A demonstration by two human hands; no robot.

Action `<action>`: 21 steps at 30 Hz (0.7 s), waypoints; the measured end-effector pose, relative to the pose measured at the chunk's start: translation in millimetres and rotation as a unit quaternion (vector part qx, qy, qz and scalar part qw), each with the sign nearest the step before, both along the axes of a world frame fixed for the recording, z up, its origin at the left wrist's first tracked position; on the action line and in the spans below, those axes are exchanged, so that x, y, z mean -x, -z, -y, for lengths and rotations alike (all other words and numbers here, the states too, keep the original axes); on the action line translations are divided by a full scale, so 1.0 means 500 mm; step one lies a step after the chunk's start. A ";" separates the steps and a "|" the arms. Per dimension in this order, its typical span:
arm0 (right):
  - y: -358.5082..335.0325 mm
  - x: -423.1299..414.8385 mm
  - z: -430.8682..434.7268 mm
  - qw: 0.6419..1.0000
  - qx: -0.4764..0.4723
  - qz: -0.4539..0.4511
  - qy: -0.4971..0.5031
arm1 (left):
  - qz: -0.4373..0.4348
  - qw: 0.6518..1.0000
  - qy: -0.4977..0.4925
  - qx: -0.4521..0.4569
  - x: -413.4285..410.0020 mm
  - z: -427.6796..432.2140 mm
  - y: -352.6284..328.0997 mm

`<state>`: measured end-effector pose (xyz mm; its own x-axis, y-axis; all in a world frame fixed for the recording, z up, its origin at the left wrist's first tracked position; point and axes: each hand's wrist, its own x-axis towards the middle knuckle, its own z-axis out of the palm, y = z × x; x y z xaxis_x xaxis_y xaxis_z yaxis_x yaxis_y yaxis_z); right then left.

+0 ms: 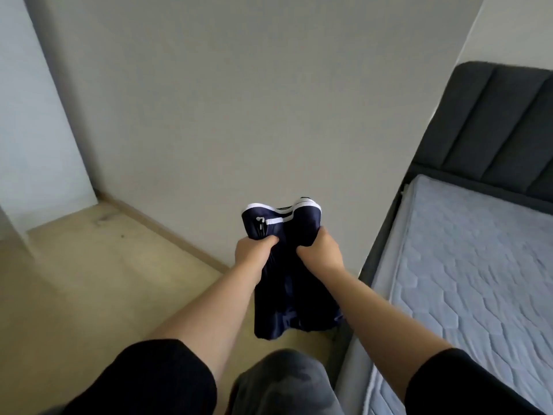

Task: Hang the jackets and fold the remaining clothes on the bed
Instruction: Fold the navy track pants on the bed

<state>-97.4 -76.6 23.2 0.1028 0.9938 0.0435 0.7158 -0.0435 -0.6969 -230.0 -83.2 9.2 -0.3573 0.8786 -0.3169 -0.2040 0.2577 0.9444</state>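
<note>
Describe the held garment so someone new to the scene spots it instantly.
Start at the bed with the pale quilted mattress on the right. Just left of its edge, above the floor, the left hand and right hand grip a bunched garment. It is shiny dark navy with white bands on top, unlike the person's black sleeves.

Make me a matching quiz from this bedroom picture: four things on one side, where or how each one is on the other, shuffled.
Things:
1. navy blue fabric garment with white trim
2. pale blue quilted mattress
3. dark grey padded headboard
4. tan wooden floor

Place or state:
A. upright at far right
B. gripped by left hand and right hand
C. spread at lower left
D. lying flat, right side

Pairs: 1-B, 2-D, 3-A, 4-C.
</note>
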 end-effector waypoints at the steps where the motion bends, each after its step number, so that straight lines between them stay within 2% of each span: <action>1: 0.009 0.038 -0.030 1.000 0.010 0.003 -0.019 | 0.009 1.000 -0.015 0.009 0.034 -0.023 0.010; 6: 0.084 0.237 -0.204 0.996 0.050 0.029 -0.067 | 0.042 0.996 -0.063 0.045 0.215 -0.175 0.096; 13: 0.190 0.497 -0.393 0.988 0.088 0.045 -0.119 | 0.138 0.980 -0.115 0.083 0.437 -0.338 0.204; 17: 0.107 0.630 -0.415 0.981 0.100 0.029 -0.162 | 0.133 0.974 -0.152 0.101 0.569 -0.346 0.120; 21: -0.099 0.768 -0.402 0.972 0.088 0.043 -0.216 | 0.109 0.975 -0.178 0.081 0.714 -0.322 -0.089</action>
